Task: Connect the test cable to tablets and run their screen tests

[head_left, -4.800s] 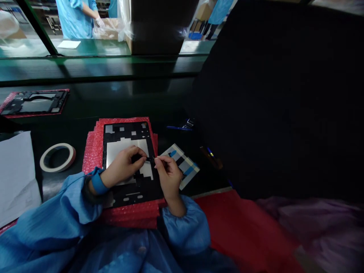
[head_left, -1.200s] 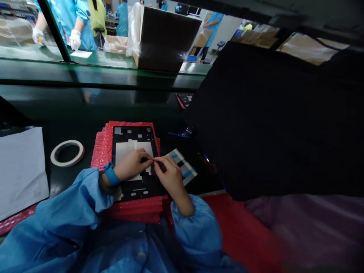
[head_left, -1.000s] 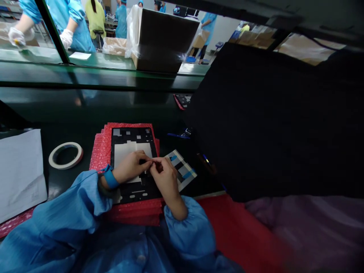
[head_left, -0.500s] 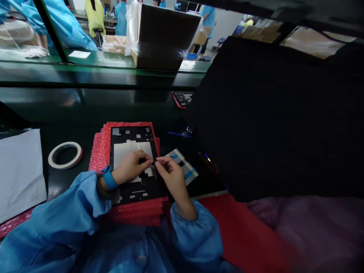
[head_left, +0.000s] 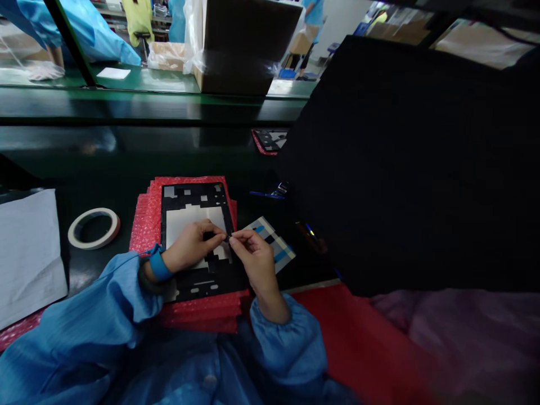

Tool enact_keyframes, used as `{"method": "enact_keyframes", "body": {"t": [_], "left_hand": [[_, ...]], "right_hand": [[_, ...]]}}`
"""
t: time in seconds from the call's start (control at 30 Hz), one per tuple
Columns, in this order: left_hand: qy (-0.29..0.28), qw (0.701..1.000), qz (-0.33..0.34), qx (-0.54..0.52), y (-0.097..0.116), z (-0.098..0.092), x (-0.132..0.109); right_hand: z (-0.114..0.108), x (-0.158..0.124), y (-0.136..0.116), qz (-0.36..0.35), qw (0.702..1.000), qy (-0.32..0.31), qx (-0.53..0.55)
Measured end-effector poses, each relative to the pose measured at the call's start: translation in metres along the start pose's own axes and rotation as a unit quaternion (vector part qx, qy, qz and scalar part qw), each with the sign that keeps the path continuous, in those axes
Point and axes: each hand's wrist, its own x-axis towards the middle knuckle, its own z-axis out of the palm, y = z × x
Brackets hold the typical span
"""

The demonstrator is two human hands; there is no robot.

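My left hand [head_left: 192,247] and right hand [head_left: 253,261], fingertips pinched narrow on a tiny dark strip [head_left: 228,238] over the black panel [head_left: 198,198] on red bubble wrap [head_left: 143,225], mid-application by my judgement; laying it down calls for fine alignment.

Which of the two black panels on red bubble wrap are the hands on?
The near panel, under the left hand and right hand; the far panel lies untouched.

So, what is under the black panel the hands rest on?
A stack of red bubble-wrap sheets, showing past the black panel on the left, far and near sides. What lies under the stack is covered.
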Motion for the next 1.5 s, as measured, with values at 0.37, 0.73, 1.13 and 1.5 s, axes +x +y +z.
{"method": "enact_keyframes", "body": {"t": [0.37, 0.73, 1.13, 1.5], "left_hand": [[-0.001, 1.000, 0.002, 0.000, 0.001, 0.000, 0.000], [-0.002, 1.000, -0.006, 0.002, -0.001, -0.002, 0.001], [-0.011, 0.999, -0.029, -0.026, 0.000, -0.002, 0.000], [-0.002, 1.000, -0.005, -0.016, 0.001, 0.002, -0.003]], "right_hand": [[0.001, -0.001, 0.003, -0.008, 1.000, -0.008, -0.021], [0.013, 0.000, -0.001, -0.089, 0.987, 0.010, -0.136], [-0.025, -0.024, -0.034, -0.346, 0.896, 0.016, -0.279], [-0.009, -0.046, -0.022, -0.393, 0.778, -0.259, -0.415]]}}
